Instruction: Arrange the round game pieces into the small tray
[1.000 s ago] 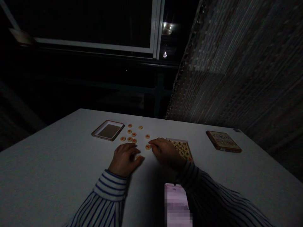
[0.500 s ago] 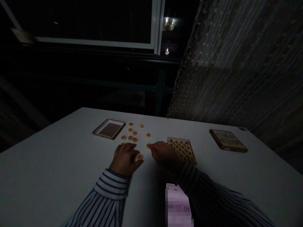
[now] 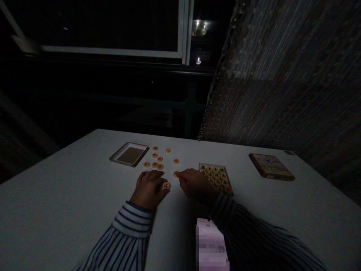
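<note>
Between the thumb and fingers of my left hand (image 3: 148, 191) is a round xiangqi piece (image 3: 166, 186) with a red character, its face turned up. My right hand (image 3: 199, 187) is closed in a pinch at the edge of another red-marked xiangqi piece (image 3: 176, 174) on the table. Several loose red pieces (image 3: 155, 165) lie beyond my left hand, one partly hidden by its fingers. Just right of my right hand stands a shallow box (image 3: 225, 168) holding rows of pieces, mostly black-marked. My right hand and sleeve cover its near left part.
An open box lid or tray (image 3: 114, 159) lies at the far left of the white table (image 3: 70, 195). A closed, picture-covered box (image 3: 272, 167) is at the right. A pinkish paper banknote (image 3: 211, 241) lies near my right sleeve. A bead curtain (image 3: 270, 82) hangs behind.
Both hands stay almost where they were, on the same pieces. The view has shifted very slightly, and the picture is a little darker.
</note>
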A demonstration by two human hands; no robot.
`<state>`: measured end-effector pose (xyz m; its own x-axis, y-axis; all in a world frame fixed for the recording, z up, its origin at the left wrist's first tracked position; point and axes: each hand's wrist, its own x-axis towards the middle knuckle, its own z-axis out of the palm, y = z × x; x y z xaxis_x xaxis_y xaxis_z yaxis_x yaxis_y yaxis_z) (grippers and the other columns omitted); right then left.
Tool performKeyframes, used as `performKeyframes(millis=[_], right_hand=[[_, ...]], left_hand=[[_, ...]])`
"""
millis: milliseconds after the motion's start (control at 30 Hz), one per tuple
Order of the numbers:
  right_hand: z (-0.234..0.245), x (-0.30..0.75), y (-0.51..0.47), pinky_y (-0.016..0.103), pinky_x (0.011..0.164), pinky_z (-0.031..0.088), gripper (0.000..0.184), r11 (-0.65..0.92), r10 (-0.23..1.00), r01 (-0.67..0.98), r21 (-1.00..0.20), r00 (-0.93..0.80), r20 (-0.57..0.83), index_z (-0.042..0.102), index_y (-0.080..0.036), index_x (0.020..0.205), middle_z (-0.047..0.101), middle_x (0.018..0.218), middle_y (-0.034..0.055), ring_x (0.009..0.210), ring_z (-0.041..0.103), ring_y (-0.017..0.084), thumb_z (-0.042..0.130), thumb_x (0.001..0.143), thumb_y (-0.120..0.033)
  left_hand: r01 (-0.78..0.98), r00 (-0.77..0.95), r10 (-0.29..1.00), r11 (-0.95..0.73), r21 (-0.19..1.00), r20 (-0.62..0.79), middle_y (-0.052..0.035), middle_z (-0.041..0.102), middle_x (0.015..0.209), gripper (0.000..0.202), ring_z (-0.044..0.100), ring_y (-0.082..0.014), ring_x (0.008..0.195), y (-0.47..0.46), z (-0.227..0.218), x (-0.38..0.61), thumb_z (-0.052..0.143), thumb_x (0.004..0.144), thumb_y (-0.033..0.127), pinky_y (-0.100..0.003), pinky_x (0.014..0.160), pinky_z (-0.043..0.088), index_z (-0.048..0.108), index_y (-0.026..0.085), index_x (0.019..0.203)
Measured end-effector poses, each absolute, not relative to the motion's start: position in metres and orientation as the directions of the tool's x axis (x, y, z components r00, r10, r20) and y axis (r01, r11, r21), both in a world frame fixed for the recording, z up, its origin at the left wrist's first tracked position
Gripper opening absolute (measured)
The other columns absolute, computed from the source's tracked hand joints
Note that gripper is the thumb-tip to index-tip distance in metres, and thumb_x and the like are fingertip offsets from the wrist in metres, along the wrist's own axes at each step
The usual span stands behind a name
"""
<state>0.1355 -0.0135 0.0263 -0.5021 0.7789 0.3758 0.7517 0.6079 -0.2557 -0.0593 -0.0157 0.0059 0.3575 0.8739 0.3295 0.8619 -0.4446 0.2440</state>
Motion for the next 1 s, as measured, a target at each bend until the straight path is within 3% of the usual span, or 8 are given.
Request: performKeyframes(millis=[300,667,1000], right_hand=[[0.025,0.135,-0.012,0.028,0.08,0.038,0.025,0.603,0.782,0.747,-0.281,-0.485,0.391,0.058,-0.017,0.099,0.062,0.091,0.0055,0.086,0.054,0.015,0.039,0.082,-0.02],[0.056,0.141,-0.013,0.027,0.082,0.038,0.025,0.55,0.826,0.732,-0.402,-0.406,0.392,0.06,-0.016,0.097,0.063,0.094,0.005,0.089,0.054,0.015,0.04,0.082,-0.019],[0.084,0.16,-0.024,0.026,0.082,0.039,0.027,0.49,0.86,0.745,-0.453,-0.328,0.39,0.06,-0.019,0.098,0.064,0.096,0.0034,0.09,0.056,0.014,0.039,0.081,-0.022]], left_hand=[[0.832,0.336,0.825,-0.486,0.267,0.454,-0.0066,0.06,0.107,0.028,0.05,-0.0244,0.102,-0.016,0.011,-0.056,0.053,0.071,0.038,-0.046,0.091,0.034,0.061,0.022,0.092],[0.794,0.312,0.797,-0.518,0.319,0.518,-0.006,0.063,0.098,0.028,0.053,-0.0225,0.097,-0.02,0.014,-0.045,0.05,0.075,0.037,-0.041,0.087,0.038,0.06,0.019,0.094],[0.763,0.336,0.78,-0.554,0.332,0.528,-0.0031,0.062,0.098,0.025,0.052,-0.0205,0.096,-0.029,0.034,-0.027,0.05,0.076,0.034,-0.045,0.094,0.03,0.057,0.023,0.098]])
